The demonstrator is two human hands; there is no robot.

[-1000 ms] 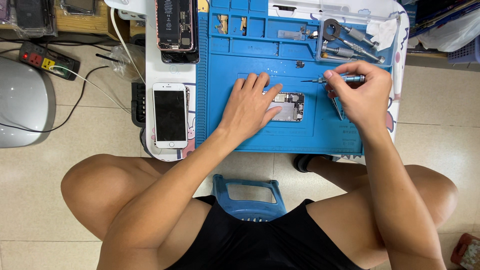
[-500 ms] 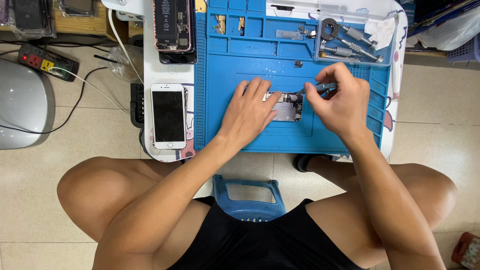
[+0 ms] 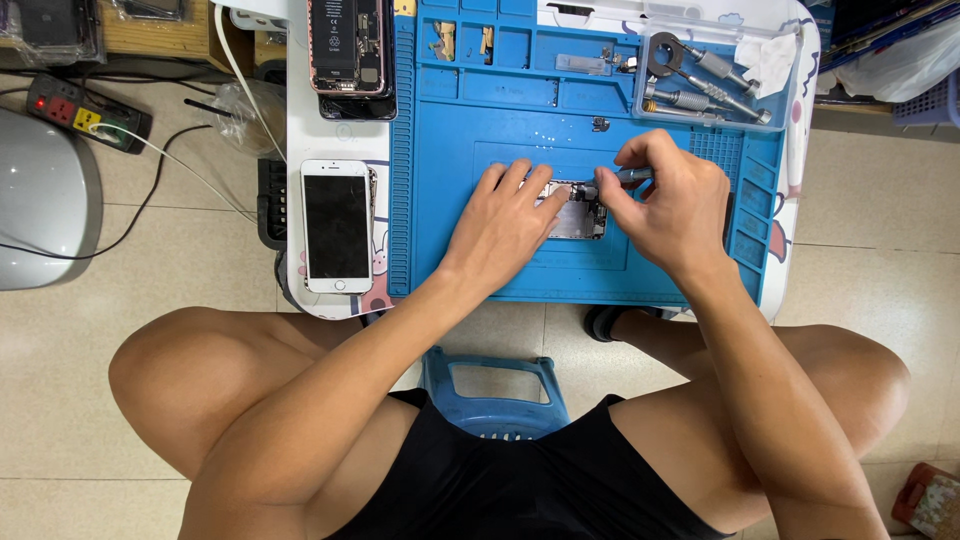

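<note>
Knees and a blue plastic stool (image 3: 495, 392) fill the near edge of the view, the person seated with legs spread over a tiled floor. Beyond them sits a small white table (image 3: 335, 140) carrying a blue work mat (image 3: 470, 150). On the middle of the mat lies an opened phone chassis (image 3: 577, 213), its inner parts facing up. Left hand (image 3: 500, 225) lies flat on the mat with fingers spread and nearly straight, their tips pressing the left end of the chassis and gripping nothing. Right hand (image 3: 665, 200) is curled tight, thumb and fingers pinched round a small screwdriver (image 3: 630, 176) with a bluish handle, whose tip points left and meets the far edge of the chassis. Left of the mat, on the bare table, a white phone (image 3: 337, 226) rests screen up. Farther off, at the far left of the table, another opened phone (image 3: 346, 45) shows its battery. At the mat's far right a clear tray (image 3: 712, 112) holds several metal drivers and a crumpled white tissue. On the floor far left lie a power strip (image 3: 88, 112) and a grey rounded object (image 3: 40, 200)
</note>
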